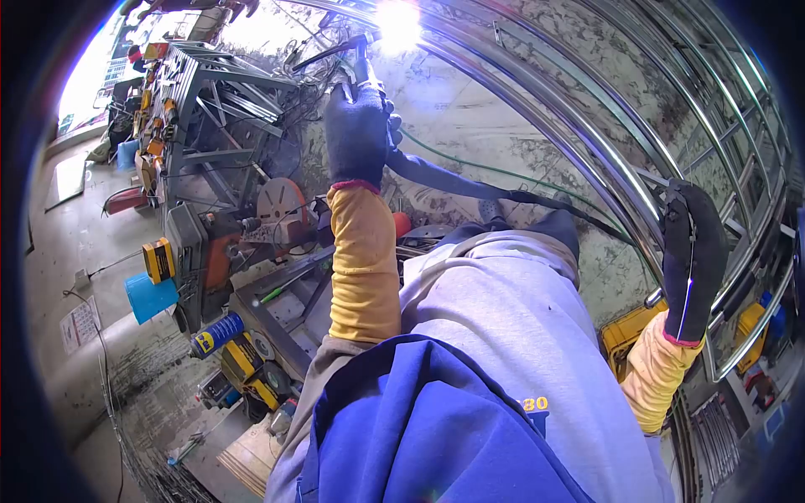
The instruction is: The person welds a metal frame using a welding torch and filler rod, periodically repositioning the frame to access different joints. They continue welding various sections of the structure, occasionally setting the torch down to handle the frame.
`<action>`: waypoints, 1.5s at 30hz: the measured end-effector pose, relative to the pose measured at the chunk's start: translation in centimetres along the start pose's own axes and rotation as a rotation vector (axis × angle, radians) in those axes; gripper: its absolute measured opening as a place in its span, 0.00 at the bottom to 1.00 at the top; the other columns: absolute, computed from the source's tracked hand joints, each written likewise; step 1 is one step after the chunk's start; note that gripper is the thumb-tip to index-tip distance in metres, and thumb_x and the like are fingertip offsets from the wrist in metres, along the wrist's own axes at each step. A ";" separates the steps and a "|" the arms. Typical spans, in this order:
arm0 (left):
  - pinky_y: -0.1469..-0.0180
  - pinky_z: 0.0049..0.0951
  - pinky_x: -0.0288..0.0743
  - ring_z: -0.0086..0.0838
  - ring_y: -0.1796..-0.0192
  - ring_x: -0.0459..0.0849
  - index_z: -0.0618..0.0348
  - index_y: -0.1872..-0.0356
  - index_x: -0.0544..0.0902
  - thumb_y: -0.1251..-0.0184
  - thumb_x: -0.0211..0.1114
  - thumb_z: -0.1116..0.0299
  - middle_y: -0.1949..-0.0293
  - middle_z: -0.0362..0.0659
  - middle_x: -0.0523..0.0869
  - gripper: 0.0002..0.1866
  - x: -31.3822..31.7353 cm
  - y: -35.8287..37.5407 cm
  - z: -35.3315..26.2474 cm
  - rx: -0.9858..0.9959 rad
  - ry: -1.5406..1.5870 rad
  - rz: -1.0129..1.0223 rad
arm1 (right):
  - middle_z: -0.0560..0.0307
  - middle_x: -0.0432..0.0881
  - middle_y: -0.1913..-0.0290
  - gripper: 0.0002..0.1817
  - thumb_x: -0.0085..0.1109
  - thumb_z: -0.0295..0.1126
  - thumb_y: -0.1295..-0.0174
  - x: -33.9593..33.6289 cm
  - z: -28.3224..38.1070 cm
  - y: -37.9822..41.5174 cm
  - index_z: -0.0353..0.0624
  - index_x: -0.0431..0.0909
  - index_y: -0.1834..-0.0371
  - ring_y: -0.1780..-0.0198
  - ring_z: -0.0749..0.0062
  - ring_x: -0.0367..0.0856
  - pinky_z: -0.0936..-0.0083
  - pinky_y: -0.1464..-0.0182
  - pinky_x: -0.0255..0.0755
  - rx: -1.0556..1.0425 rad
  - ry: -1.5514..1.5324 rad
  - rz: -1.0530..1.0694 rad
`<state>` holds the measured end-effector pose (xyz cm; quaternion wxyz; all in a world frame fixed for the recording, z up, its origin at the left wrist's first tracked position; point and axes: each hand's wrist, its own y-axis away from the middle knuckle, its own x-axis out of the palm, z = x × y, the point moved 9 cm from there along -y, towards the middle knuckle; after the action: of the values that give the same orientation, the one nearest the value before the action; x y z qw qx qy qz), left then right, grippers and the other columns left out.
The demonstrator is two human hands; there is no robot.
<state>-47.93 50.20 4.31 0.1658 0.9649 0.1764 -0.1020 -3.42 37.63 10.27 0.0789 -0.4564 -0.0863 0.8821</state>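
My left hand (356, 126), in a dark glove below a yellow sleeve, is closed around a welding torch (362, 65). Close to the torch's head, a glaring white welding arc (397, 25) hides the spot on the tubing. A dark sheathed torch cable (444, 180) trails from this hand across toward the right. At the right, my gloved right hand (694, 239) is closed at a bar of the shiny metal tube frame (616, 155); its fingertips are partly hidden. A thin bright line, perhaps a rod, runs along that glove.
Curved tubes fill the upper right. On the left stand a steel rack (189, 101), a blue cup (151, 298), a blue spray can (216, 335) and yellow-black power tools (243, 356). A green hose (470, 163) crosses the floor. A yellow case (625, 331) sits under my right arm.
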 end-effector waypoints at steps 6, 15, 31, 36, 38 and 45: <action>0.74 0.29 0.78 0.28 0.72 0.85 0.59 0.48 0.81 0.20 0.65 0.60 0.64 0.42 0.85 0.13 -0.5 -0.7 1.7 -0.031 -0.021 -0.039 | 0.42 0.91 0.44 0.15 0.68 0.27 0.27 0.1 -0.6 0.2 0.39 0.86 0.40 0.45 0.51 0.92 0.61 0.41 0.84 0.124 -0.099 0.007; 0.78 0.29 0.74 0.26 0.77 0.83 0.62 0.52 0.79 0.18 0.60 0.67 0.71 0.41 0.84 0.08 -0.1 0.0 0.6 0.002 -0.045 -0.051 | 0.41 0.91 0.44 0.14 0.68 0.28 0.27 -0.1 0.2 0.0 0.37 0.86 0.41 0.44 0.47 0.91 0.60 0.39 0.82 -0.024 0.000 -0.001; 0.79 0.28 0.75 0.26 0.76 0.83 0.61 0.53 0.77 0.17 0.58 0.67 0.71 0.40 0.83 0.07 -0.2 -0.3 1.1 -0.023 -0.083 -0.051 | 0.47 0.90 0.47 0.14 0.60 0.31 0.21 0.1 -0.1 0.1 0.35 0.85 0.41 0.50 0.65 0.89 0.68 0.43 0.81 0.011 -0.003 0.002; 0.79 0.28 0.74 0.26 0.76 0.83 0.61 0.52 0.77 0.18 0.59 0.67 0.71 0.40 0.83 0.07 0.1 0.6 0.3 0.000 -0.034 -0.053 | 0.45 0.91 0.46 0.13 0.66 0.29 0.24 -0.2 0.4 0.1 0.37 0.86 0.41 0.47 0.57 0.91 0.65 0.41 0.82 -0.053 -0.026 -0.024; 0.79 0.28 0.74 0.26 0.76 0.83 0.61 0.52 0.77 0.19 0.60 0.66 0.71 0.40 0.83 0.08 0.0 0.1 0.6 -0.015 -0.035 -0.058 | 0.44 0.91 0.46 0.13 0.69 0.27 0.28 -0.2 0.4 0.1 0.38 0.88 0.42 0.46 0.52 0.92 0.63 0.40 0.83 -0.051 -0.059 -0.043; 0.74 0.29 0.80 0.28 0.70 0.86 0.62 0.45 0.80 0.22 0.66 0.59 0.63 0.41 0.84 0.17 -0.2 0.1 1.3 -0.067 -0.062 -0.059 | 0.43 0.92 0.47 0.13 0.68 0.26 0.28 -0.1 0.1 -0.1 0.37 0.88 0.43 0.47 0.51 0.92 0.62 0.41 0.83 0.020 -0.047 -0.014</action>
<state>-48.22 49.60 3.16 0.2004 0.9496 0.2028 -0.1304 -3.47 37.67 10.41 0.0876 -0.4339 -0.0827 0.8929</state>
